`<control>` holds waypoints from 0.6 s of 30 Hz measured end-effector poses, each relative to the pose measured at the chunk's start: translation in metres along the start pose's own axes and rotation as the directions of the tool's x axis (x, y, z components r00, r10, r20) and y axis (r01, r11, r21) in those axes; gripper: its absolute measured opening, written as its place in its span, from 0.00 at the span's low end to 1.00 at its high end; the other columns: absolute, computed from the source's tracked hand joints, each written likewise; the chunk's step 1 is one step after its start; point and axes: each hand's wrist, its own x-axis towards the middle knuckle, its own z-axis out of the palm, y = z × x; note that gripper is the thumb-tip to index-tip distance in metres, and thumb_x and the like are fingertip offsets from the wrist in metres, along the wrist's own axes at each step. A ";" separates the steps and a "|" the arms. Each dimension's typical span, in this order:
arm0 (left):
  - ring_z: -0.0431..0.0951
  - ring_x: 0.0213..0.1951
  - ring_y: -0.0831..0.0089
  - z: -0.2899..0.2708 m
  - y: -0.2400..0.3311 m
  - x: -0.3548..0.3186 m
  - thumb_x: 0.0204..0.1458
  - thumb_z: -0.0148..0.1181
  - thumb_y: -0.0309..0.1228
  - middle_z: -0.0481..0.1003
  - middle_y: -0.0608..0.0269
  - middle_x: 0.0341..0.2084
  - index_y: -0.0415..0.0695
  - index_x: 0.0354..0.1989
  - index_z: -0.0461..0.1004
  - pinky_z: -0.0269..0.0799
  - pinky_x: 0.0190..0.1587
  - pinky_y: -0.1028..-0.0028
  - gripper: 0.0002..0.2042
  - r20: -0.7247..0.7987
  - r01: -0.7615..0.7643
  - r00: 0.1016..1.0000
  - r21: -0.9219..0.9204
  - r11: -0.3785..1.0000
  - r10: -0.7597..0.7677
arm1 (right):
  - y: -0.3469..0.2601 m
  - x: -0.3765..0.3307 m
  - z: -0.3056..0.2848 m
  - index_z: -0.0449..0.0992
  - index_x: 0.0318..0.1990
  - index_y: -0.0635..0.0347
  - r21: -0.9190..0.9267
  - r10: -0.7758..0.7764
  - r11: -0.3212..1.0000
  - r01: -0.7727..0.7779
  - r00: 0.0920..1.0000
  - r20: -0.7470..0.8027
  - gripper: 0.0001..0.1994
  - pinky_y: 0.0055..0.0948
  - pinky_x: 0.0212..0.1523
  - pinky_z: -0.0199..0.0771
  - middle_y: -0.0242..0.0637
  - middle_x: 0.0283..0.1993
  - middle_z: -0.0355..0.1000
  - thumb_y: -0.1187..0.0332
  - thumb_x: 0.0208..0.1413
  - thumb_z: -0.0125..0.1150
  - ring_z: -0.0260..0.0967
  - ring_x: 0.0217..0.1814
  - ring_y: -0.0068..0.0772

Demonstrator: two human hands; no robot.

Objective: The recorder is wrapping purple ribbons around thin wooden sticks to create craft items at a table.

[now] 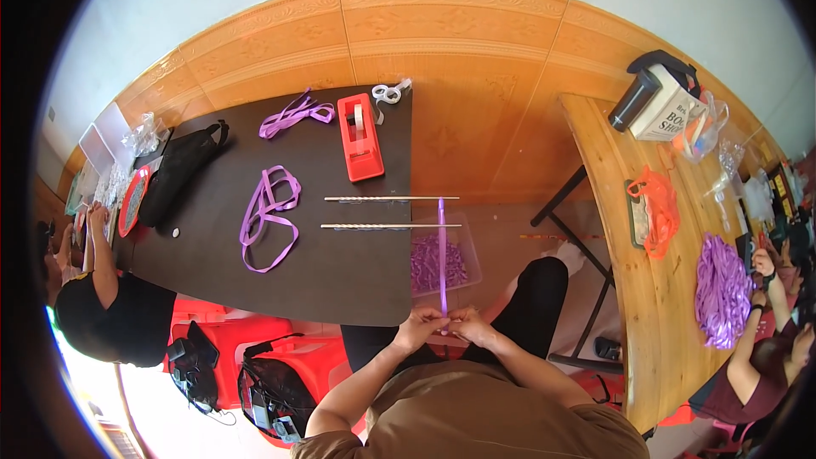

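Note:
A narrow purple ribbon [442, 268] hangs over two thin metal rods, like chopsticks with twisted ends, and runs straight toward me. The far rod [425, 198] and the near rod [425, 225] lie parallel on the dark table and stick out past its right edge. Close to my lap, my left hand [419, 329] and my right hand [473, 326] meet at the ribbon's near end. Both have their fingers pinched on it, nearly touching. Below the rods, a clear plastic bin [470, 276] holds many small purple ribbon pieces.
On the dark table [204, 263] lie a red tape dispenser [363, 140], white-handled scissors [389, 92], loose purple ribbons [270, 212] and a black bag [183, 174]. A wooden table [599, 170] at right bears a purple ribbon bundle [721, 293] and an orange bag [656, 208]. People sit on both sides.

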 end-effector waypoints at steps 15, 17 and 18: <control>0.68 0.34 0.81 0.043 0.073 0.061 0.50 0.56 0.21 0.70 0.66 0.32 0.36 0.32 0.71 0.64 0.39 0.82 0.03 -0.494 -0.401 0.766 0.134 0.906 0.412 | -0.017 -0.022 0.000 0.75 0.39 0.68 0.003 0.064 0.998 -0.065 0.983 0.175 0.09 0.23 0.46 0.69 0.36 0.37 0.74 0.73 0.52 0.58 0.70 0.43 0.25; 0.68 0.33 0.82 0.041 0.083 0.075 0.52 0.55 0.22 0.70 0.68 0.32 0.38 0.32 0.72 0.64 0.38 0.82 0.02 -0.519 -0.508 0.722 0.052 0.860 0.457 | -0.015 -0.023 -0.001 0.75 0.41 0.68 -0.005 0.053 0.999 -0.053 0.981 0.186 0.10 0.22 0.46 0.69 0.35 0.38 0.74 0.73 0.52 0.58 0.70 0.43 0.24; 0.68 0.33 0.82 0.040 0.089 0.081 0.52 0.55 0.22 0.70 0.68 0.32 0.38 0.32 0.72 0.64 0.38 0.82 0.02 -0.517 -0.509 0.722 0.053 0.859 0.460 | -0.014 -0.023 -0.002 0.74 0.42 0.67 -0.013 0.045 0.999 -0.044 0.979 0.198 0.11 0.22 0.45 0.69 0.35 0.38 0.73 0.72 0.52 0.59 0.70 0.43 0.23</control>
